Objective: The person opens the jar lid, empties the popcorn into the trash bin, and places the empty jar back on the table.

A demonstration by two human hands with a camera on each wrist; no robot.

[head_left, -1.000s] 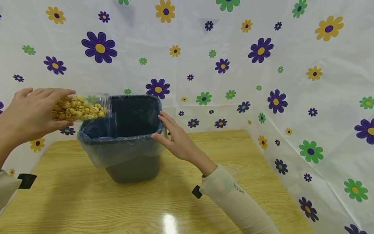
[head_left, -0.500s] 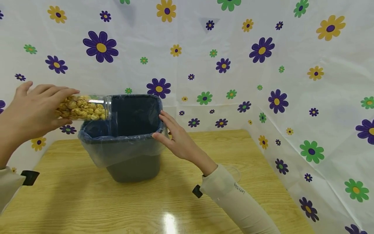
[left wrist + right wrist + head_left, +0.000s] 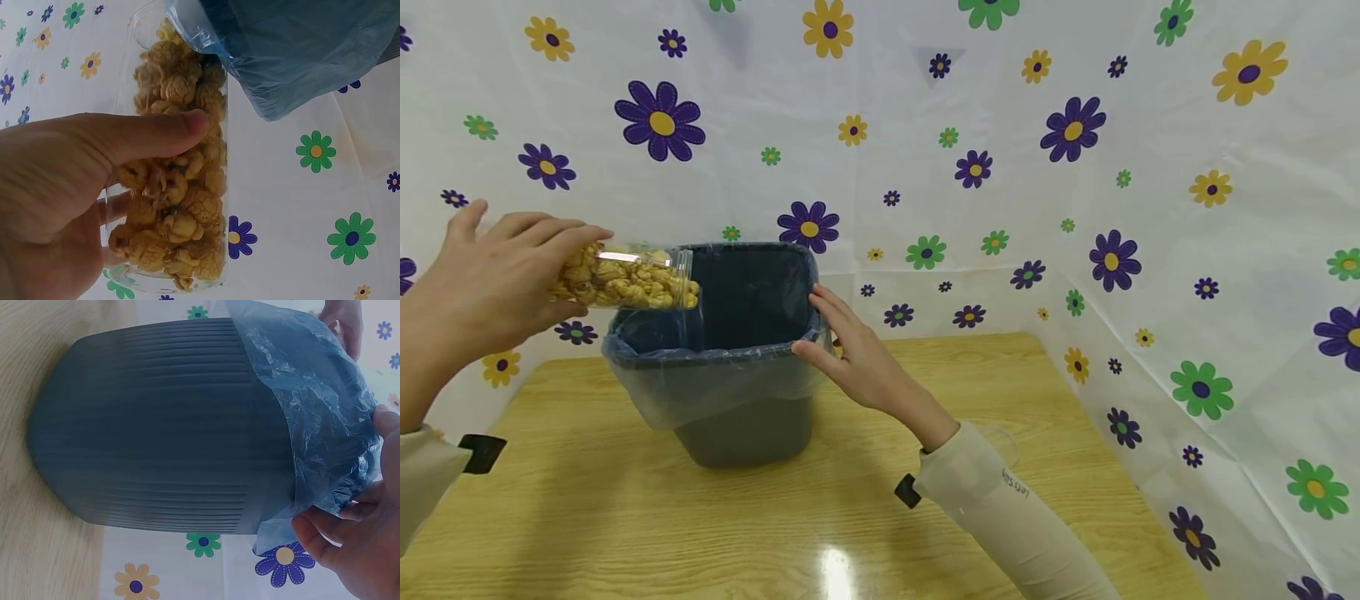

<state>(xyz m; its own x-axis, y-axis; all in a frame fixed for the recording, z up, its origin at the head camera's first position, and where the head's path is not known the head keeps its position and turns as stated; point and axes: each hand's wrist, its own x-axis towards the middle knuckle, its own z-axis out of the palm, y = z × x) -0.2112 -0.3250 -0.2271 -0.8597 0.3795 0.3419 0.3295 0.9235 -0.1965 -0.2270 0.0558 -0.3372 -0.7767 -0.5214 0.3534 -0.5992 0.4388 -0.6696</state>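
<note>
A clear jar of caramel popcorn (image 3: 625,279) lies on its side over the left rim of a dark trash bin (image 3: 741,433). My left hand (image 3: 493,279) grips it round the base, thumb on one side. The jar's mouth points right into the bin, and a piece of popcorn sits at its lip. My right hand (image 3: 865,362) holds the bin's near right corner, thumb at the front rim and fingers along the right side. A thin bluish liner bag (image 3: 331,419) folds over the rim. The inside bottom of the bin is hidden.
The bin stands on a light wood-grain table (image 3: 865,517). Behind and to the right hangs a white flower-print sheet (image 3: 895,100). A faint clear round lid-like thing (image 3: 1000,442) lies on the table behind my right forearm.
My left hand has moved slightly right and tipped the jar further. The popcorn has slid to the mouth, with a piece now at the lip. My right hand stays on the bin.
</note>
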